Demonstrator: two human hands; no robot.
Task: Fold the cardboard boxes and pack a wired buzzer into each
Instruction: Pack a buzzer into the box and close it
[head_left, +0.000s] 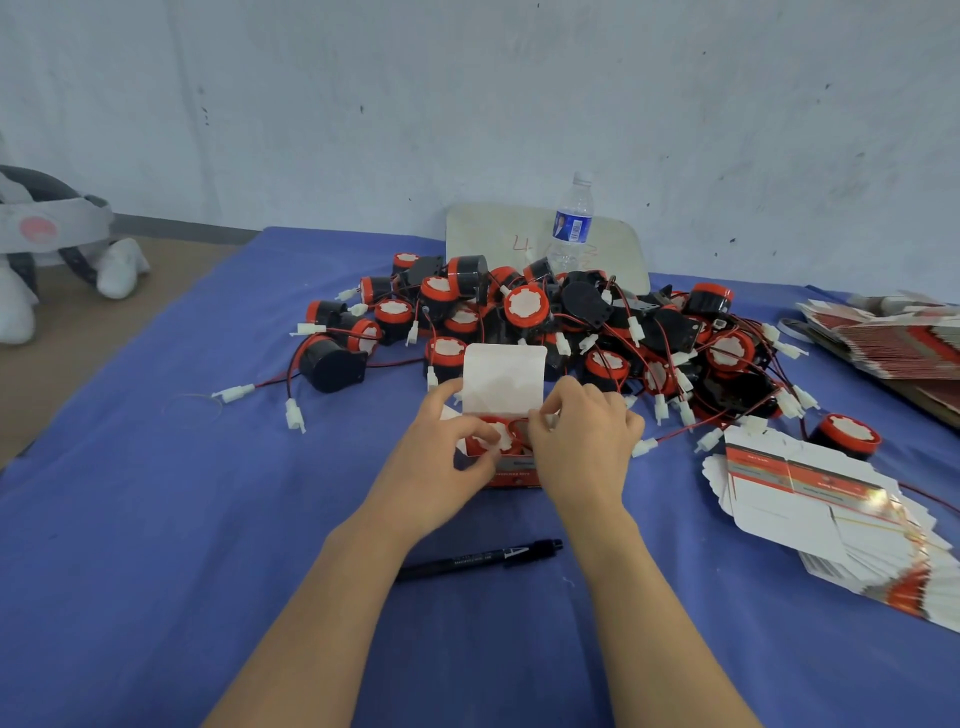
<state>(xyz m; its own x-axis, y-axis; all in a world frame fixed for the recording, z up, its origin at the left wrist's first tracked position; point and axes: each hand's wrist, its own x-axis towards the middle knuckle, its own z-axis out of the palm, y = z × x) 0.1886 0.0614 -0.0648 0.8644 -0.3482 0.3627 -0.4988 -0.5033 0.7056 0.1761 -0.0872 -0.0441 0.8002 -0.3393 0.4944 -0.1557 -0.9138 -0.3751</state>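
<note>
I am making out only one legible mark: a red handwritten "4" on the white board (498, 234) behind the clear plastic water bottle (571, 223). The print on the black pen (483, 558) and on the small red-and-white cardboard box (503, 384) is coming through too blurred to read.

The box is sitting mid-counter with its lid flap standing open and a red-and-black wired buzzer (491, 434) lying inside. The left hand (441, 457) is gripping the box's left side with curled fingers. The right hand (582, 441) is pinching the buzzer's red wire at the opening.

The heap of loose buzzers (571, 322) is crowding in behind. The fanned flat cartons (810, 499) are lying to the right. The blue-clothed counter (208, 467) is offering open room on the left.
</note>
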